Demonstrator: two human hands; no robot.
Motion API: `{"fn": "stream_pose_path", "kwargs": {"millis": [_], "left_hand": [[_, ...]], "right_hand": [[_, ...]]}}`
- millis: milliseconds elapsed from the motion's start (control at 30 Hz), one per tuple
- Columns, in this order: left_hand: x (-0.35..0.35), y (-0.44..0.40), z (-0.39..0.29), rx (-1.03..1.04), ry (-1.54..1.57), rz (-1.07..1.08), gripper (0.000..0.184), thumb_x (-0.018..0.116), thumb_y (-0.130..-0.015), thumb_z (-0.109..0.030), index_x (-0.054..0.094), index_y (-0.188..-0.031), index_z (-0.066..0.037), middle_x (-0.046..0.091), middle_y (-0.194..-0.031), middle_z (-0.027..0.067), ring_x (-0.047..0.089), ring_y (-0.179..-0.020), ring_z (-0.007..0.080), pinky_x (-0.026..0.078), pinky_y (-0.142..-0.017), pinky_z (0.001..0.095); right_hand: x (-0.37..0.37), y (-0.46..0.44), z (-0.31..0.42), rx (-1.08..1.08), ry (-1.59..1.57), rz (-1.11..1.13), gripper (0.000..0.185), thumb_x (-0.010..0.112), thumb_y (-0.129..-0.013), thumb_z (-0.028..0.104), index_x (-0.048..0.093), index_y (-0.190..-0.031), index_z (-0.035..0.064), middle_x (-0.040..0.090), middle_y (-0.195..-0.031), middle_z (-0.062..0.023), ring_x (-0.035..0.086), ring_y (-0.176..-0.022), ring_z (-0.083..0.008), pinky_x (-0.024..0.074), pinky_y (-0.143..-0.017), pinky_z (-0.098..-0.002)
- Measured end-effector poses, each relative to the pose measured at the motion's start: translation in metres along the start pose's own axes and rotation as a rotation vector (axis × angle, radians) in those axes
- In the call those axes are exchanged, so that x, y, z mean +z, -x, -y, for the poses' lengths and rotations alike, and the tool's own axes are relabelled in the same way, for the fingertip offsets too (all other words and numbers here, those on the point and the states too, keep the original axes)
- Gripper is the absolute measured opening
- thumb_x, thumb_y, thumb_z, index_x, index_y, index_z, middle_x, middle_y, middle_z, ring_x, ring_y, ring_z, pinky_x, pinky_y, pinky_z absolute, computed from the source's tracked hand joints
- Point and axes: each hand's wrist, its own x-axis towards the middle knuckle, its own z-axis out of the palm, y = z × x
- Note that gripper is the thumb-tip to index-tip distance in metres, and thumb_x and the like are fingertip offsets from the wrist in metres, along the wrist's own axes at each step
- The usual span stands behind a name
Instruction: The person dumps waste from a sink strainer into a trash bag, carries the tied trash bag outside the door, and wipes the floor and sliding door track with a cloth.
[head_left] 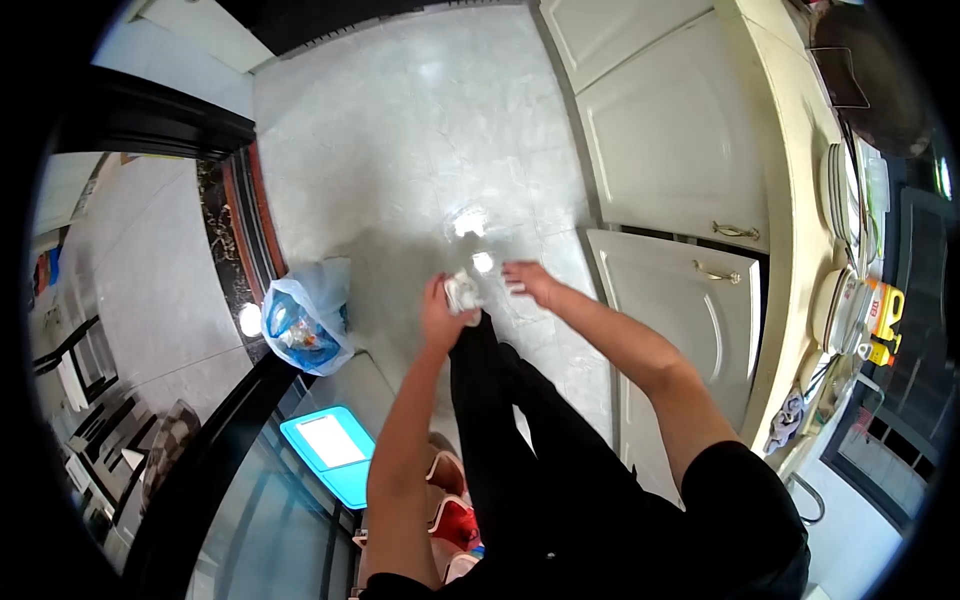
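My left hand (438,314) is closed around a crumpled white wad (463,292), which looks like tissue or thin cloth; blur hides its exact kind. To the right of it, apart from the wad, my right hand (530,283) is held with its fingers spread and nothing in them. Both hands are in front of my black-trousered legs (480,380), above the pale tiled floor (400,150).
On the left stands a bin lined with a whitish-blue plastic bag (335,290) with rubbish inside. A blue-framed white board (330,440) is below it, beside a glass door. White cabinets (670,150) line the right, under a counter holding plates (832,200) and yellow bottles (885,310).
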Motion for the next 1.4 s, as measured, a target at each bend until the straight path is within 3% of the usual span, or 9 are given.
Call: {"fn": "stream_pose_path", "kwargs": {"millis": [100,133,200,267,433,700,833,900,1400], "left_hand": [[-0.013,-0.043,0.011,0.090,-0.053,0.010,0.070,0.082,-0.055,-0.016,0.049,-0.115,0.000,0.052,-0.110,0.0169,0.053,-0.102,0.0335,0.043,-0.088,0.0392],[-0.015,-0.061,0.010,0.093,-0.087,0.004,0.070,0.082,-0.054,-0.017,0.049,-0.114,0.000,0.052,-0.108,0.0167,0.053,-0.100,0.0341,0.044,-0.087,0.0399],[-0.005,-0.090,0.029,0.109,-0.112,0.001,0.066,0.082,-0.056,-0.017,0.051,-0.112,-0.001,0.052,-0.108,0.0170,0.052,-0.100,0.0350,0.043,-0.087,0.0407],[0.003,-0.121,0.046,0.062,-0.141,0.077,0.064,0.078,-0.059,-0.012,0.050,-0.116,-0.003,0.051,-0.115,0.0154,0.047,-0.104,0.0364,0.041,-0.091,0.0416],[0.056,-0.198,0.105,0.260,-0.338,0.121,0.066,0.076,-0.054,-0.003,0.052,-0.115,-0.008,0.052,-0.116,0.0093,0.048,-0.102,0.0327,0.043,-0.088,0.0396],[0.135,-0.312,0.183,0.590,-0.542,0.335,0.065,0.074,-0.057,-0.003,0.050,-0.117,-0.008,0.049,-0.120,0.0092,0.047,-0.108,0.0311,0.042,-0.090,0.0405],[0.156,-0.353,0.211,0.735,-0.620,0.408,0.060,0.070,-0.063,-0.004,0.049,-0.119,-0.007,0.049,-0.122,0.0096,0.046,-0.110,0.0310,0.042,-0.091,0.0418],[0.163,-0.363,0.218,0.731,-0.615,0.408,0.059,0.070,-0.064,-0.005,0.048,-0.119,-0.007,0.049,-0.122,0.0099,0.046,-0.111,0.0312,0.042,-0.091,0.0415],[0.169,-0.368,0.231,0.691,-0.584,0.384,0.064,0.074,-0.061,-0.014,0.049,-0.120,-0.011,0.045,-0.126,0.0094,0.045,-0.111,0.0320,0.040,-0.089,0.0435]], "right_hand": [[-0.037,-0.049,0.020,-0.056,-0.021,-0.381,0.030,0.056,-0.084,0.026,0.062,-0.106,0.0060,0.062,-0.088,-0.0039,0.058,-0.075,-0.0170,0.0514,-0.060,-0.0350],[-0.052,-0.072,0.024,-0.060,0.067,-0.505,0.028,0.055,-0.084,0.027,0.066,-0.098,0.0056,0.064,-0.080,-0.0068,0.060,-0.071,-0.0158,0.0516,-0.060,-0.0349],[-0.095,-0.128,0.017,-0.292,0.507,-0.683,0.030,0.051,-0.082,0.028,0.069,-0.087,0.0044,0.066,-0.085,-0.0199,0.064,-0.084,-0.0304,0.0504,-0.074,-0.0387],[-0.118,-0.152,0.039,-0.357,0.963,-0.766,0.026,0.056,-0.082,0.020,0.066,-0.097,0.0023,0.067,-0.087,-0.0171,0.064,-0.081,-0.0305,0.0515,-0.073,-0.0386],[-0.171,-0.253,0.067,-0.448,0.811,-0.867,0.034,0.053,-0.080,0.016,0.060,-0.108,-0.0017,0.062,-0.102,-0.0230,0.060,-0.096,-0.0363,0.0477,-0.085,-0.0406],[-0.283,-0.417,0.135,-0.543,1.026,-1.145,0.042,0.057,-0.077,0.012,0.051,-0.116,-0.0006,0.059,-0.094,-0.0219,0.058,-0.086,-0.0345,0.0471,-0.080,-0.0417],[-0.312,-0.459,0.167,-0.587,0.962,-1.121,0.038,0.057,-0.079,0.013,0.052,-0.114,0.0006,0.060,-0.091,-0.0215,0.058,-0.090,-0.0353,0.0464,-0.083,-0.0422],[-0.317,-0.480,0.172,-0.608,0.909,-1.454,0.037,0.057,-0.081,0.014,0.054,-0.116,0.0040,0.061,-0.088,-0.0205,0.059,-0.090,-0.0356,0.0466,-0.083,-0.0430],[-0.317,-0.483,0.208,-0.411,0.194,-1.387,0.010,0.062,-0.079,0.014,0.069,-0.083,0.0090,0.067,-0.085,-0.0094,0.062,-0.079,-0.0246,0.0482,-0.072,-0.0337]]}}
